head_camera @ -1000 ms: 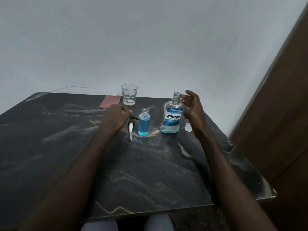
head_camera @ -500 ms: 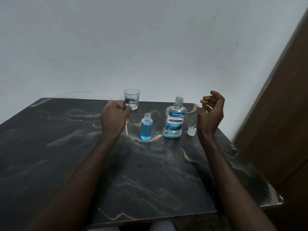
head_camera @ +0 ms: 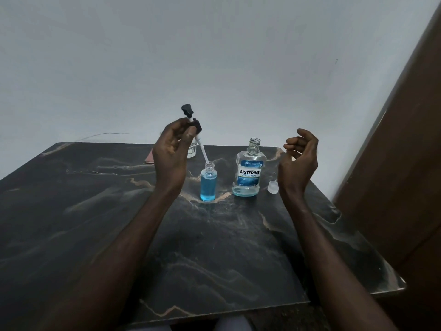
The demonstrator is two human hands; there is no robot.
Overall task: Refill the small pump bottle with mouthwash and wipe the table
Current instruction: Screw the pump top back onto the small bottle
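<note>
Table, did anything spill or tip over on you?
No spill shows on the table. The small bottle and the mouthwash bottle stand upright, both open; the cap lies beside.

Both bare forearms reach up from the near edge of the table (head_camera: 71, 211), wrists bent so the hands stand raised above its far half. The left hand (head_camera: 170, 154) is closed in a pinch, thumb and fingertips (head_camera: 191, 133) gripping the black collar of the pump head (head_camera: 194, 126), palm turned toward the camera. The right hand (head_camera: 299, 161) hangs loosely curled near the right edge, fingers bent inward, holding nothing.
</note>
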